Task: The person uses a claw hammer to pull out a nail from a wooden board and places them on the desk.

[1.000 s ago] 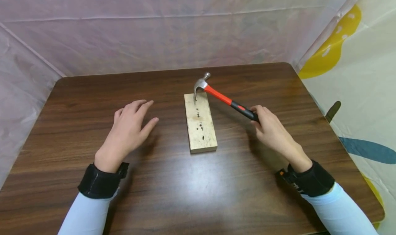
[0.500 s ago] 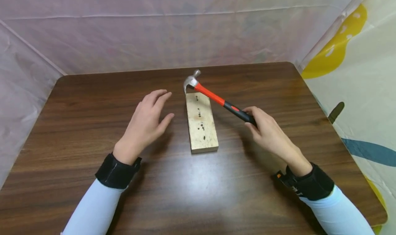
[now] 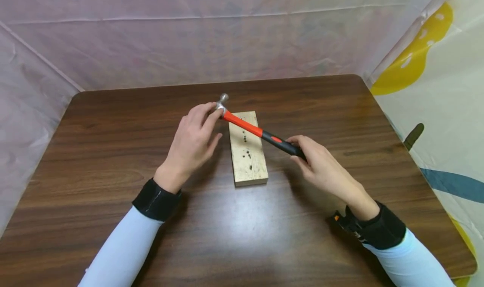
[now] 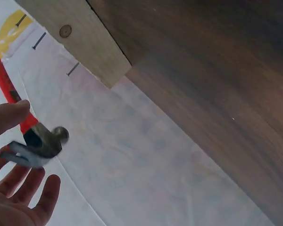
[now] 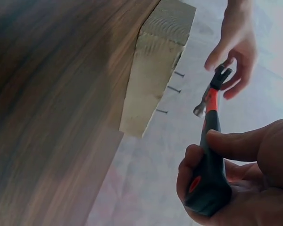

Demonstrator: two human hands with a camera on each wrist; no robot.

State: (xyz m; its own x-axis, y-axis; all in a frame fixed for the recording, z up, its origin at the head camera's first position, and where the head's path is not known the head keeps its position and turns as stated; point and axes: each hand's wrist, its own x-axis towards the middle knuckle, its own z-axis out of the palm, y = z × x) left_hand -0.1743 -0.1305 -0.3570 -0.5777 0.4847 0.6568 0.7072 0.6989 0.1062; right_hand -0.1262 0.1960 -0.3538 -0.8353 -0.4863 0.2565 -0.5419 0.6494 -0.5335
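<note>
My right hand (image 3: 323, 165) grips the black end of a claw hammer's handle, thumb along the grip. The claw hammer (image 3: 243, 125) has a red and black handle and slants up left over the wood block (image 3: 249, 173), held above it. Beside the hammer's metal head is my left hand (image 3: 193, 138), its fingers spread loosely around the claw. In the left wrist view, the thumb lies before the handle's neck and the fingertips reach behind the claw (image 4: 21, 155); firm contact cannot be told. Several nails (image 5: 173, 89) stand upright in the block, their shanks showing.
The block lies on a dark brown wooden table (image 3: 94, 152) with rounded corners. Pale sheeting (image 3: 211, 47) hangs behind the far edge, and a patterned cloth (image 3: 453, 123) runs along the right side.
My left hand has moved right and forward, up to the hammer's head. The hammer has shifted left in my right hand, its head passing from above the block to the block's far left corner.
</note>
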